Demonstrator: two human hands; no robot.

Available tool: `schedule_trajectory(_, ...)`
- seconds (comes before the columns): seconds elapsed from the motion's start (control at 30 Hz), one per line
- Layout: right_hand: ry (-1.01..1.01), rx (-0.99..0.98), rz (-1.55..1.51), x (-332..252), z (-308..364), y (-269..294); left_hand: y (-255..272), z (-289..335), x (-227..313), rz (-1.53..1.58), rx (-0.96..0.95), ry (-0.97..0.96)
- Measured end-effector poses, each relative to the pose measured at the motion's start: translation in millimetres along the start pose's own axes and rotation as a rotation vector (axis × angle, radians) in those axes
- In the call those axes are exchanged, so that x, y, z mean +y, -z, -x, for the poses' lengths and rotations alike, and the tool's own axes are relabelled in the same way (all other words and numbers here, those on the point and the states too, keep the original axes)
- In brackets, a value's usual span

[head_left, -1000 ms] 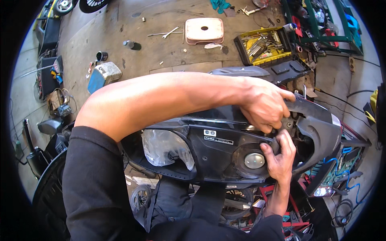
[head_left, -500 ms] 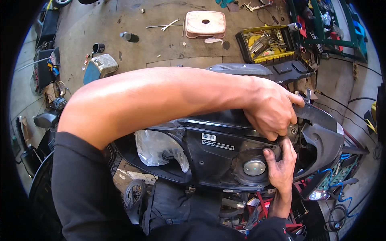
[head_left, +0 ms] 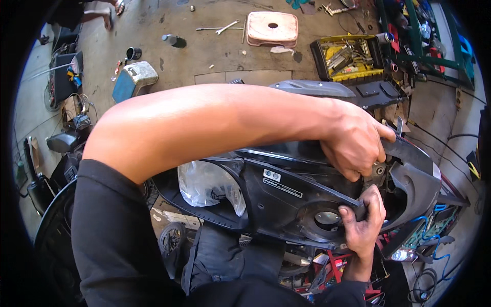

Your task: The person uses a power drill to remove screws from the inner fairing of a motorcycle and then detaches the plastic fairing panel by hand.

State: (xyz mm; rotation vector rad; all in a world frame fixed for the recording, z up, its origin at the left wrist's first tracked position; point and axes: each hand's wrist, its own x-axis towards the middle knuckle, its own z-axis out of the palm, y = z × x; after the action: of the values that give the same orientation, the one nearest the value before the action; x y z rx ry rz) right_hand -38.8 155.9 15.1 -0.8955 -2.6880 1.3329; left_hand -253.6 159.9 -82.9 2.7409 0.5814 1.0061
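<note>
Hands work close together on a black scooter front panel (head_left: 286, 197), which lies across the person's lap, directly under both hands. The left hand (head_left: 355, 140) reaches over from the far side, its bare forearm crossing the whole panel, and its fingers curl down around the upper edge of the panel near a small metal fitting (head_left: 377, 171). Whether this hand pinches the fitting or only the plastic edge, I cannot tell. The right hand (head_left: 364, 225) comes up from below, just under the left hand, and its fingers (head_left: 353, 211) are closed on a thin black rib of the panel beside a round lamp (head_left: 327, 218). The two hands are near each other but do not touch.

Compared with half a second ago, the left hand sits a little lower on the edge, and the right hand has moved slightly up toward it. The panel keeps nearly the same place.

Left of the hands, a clear headlight lens (head_left: 209, 184) shows in the panel. Beyond the left hand, on the floor, stands a yellow tool tray (head_left: 319, 51), and further left a pale plastic stool (head_left: 272, 28).
</note>
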Motion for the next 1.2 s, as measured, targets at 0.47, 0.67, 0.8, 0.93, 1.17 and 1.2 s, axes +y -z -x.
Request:
schedule_trajectory(0.47, 0.004, -0.003, 0.148, -10, -17, -7, 7, 2, 10, -0.074, -0.019, 0.062)
schedule_trajectory(0.67, 0.052, 0.054, 0.249, -13, -21, -13, 6, -5, 21, -0.054, -0.073, 0.193)
schedule_trajectory(0.8, 0.046, 0.014, 0.212, -5, -16, -12, 13, -5, 17, -0.086, -0.151, 0.13)
schedule_trajectory(0.93, 0.1, -0.009, 0.221, -3, -16, -10, 15, -4, 17, -0.081, -0.107, 0.132)
schedule_trajectory(1.17, 0.221, -0.063, 0.219, -11, -13, -3, 12, -2, 11, -0.127, -0.097, -0.011)
schedule_trajectory(1.2, 0.195, -0.047, 0.212, -9, -13, -5, 13, -3, 11, -0.14, -0.11, -0.013)
